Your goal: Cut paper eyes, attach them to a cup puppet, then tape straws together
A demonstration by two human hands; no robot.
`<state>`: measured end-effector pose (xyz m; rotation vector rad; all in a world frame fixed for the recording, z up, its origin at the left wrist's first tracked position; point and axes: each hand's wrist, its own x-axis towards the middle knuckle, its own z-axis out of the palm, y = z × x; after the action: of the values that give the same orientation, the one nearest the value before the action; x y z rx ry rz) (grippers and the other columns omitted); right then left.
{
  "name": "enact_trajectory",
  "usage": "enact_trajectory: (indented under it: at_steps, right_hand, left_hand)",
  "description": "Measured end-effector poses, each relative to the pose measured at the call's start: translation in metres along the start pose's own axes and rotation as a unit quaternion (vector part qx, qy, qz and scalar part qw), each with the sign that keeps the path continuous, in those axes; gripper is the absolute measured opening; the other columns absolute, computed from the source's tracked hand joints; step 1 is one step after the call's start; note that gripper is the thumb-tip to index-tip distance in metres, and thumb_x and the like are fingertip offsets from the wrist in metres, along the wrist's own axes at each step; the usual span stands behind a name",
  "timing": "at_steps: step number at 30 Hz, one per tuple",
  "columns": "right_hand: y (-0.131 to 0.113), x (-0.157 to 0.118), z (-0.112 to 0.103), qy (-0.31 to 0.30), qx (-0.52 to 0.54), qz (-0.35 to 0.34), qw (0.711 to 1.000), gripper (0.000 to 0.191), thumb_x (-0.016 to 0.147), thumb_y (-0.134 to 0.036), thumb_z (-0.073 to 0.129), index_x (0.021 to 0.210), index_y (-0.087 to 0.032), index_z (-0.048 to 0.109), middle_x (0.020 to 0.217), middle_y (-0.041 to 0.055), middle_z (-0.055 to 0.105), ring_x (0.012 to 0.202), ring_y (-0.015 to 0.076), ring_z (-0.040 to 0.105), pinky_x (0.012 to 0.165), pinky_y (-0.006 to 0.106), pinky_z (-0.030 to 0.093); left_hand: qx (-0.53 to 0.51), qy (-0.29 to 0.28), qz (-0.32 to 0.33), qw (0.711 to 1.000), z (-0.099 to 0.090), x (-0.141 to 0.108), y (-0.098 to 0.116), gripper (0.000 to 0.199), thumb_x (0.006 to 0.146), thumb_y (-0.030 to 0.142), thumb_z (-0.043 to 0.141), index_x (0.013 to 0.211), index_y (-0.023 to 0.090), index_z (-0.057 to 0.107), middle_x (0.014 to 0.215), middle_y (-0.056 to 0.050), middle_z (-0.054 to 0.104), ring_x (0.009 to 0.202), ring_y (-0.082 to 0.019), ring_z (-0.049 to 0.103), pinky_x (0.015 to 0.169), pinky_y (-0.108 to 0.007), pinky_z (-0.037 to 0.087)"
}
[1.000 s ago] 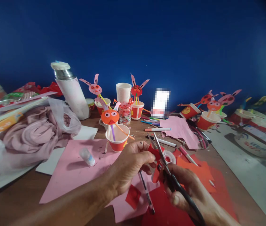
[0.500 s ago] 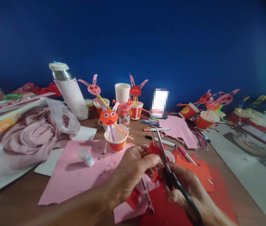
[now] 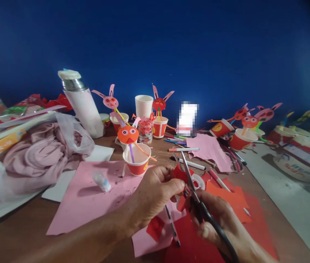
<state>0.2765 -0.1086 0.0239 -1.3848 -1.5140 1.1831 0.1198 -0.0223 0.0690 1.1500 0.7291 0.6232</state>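
My right hand (image 3: 218,215) is closed on a pair of scissors (image 3: 188,173) with black handles, its blades pointing up and away. My left hand (image 3: 157,193) pinches a small piece of red paper (image 3: 180,173) beside the blades. The blades lie against that paper; whether they are cutting it I cannot tell. Under both hands lie red paper (image 3: 193,241), pink paper (image 3: 146,244) and a slim pen (image 3: 173,226). Just beyond my left hand stands a red paper cup (image 3: 137,168) with an orange paper face (image 3: 128,135) on a purple stem.
A glue bottle (image 3: 101,181) lies on a pink sheet (image 3: 75,204). Markers (image 3: 185,149) and a roll of tape (image 3: 198,181) lie ahead. At the back are a white flask (image 3: 85,109), stacked cups (image 3: 144,106) and more paper-faced cups (image 3: 159,128). Cloth and plastic bags (image 3: 42,153) fill the left side.
The view has shifted slightly. Both hands stay close together with the scissors and red paper, and the red piece has turned a little between them.
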Motion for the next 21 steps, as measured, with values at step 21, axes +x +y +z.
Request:
enact_trajectory:
  at_steps: [21]
  right_hand:
    - [-0.0085,0.0032,0.0011,-0.033,0.012,-0.003,0.999,0.048,0.066,-0.06,0.057,0.081,-0.015,0.053,0.062,-0.0018,0.041,0.055,0.0094,0.034,0.048,0.021,0.029]
  left_hand:
    - [0.069,-0.048,0.013,0.996,-0.0094,0.0008,0.007,0.009,0.062,0.013,0.049,0.065,0.013,0.057,0.056,0.002,0.049,0.054,-0.009,0.041,0.054,-0.023,0.034]
